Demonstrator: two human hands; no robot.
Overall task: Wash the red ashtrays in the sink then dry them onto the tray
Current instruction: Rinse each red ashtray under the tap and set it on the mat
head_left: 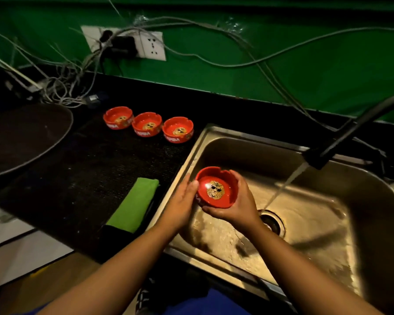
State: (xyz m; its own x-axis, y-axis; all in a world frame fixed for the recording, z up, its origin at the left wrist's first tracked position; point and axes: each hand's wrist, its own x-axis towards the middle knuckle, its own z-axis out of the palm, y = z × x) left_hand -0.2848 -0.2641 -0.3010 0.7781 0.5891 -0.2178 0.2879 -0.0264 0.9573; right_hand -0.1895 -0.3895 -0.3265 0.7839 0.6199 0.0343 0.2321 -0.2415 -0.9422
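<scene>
Over the sink (192, 153), the right hand (237, 205) is cupping the held ashtray (216, 189) from beneath, fingers curling round its far rim. The left hand (180, 201) is pinching its left wall, thumb on the rim. The bowl is round, with no long axis, and is tilting its mouth towards the person. The water stream (284, 185) is falling at its 3 o'clock, on the right hand's side. One green cloth (134, 203) is lying at 9 o'clock. The three ashtrays (147, 125) are waiting at 11, making four in all. The one tray (21, 137) is sitting at 10.
</scene>
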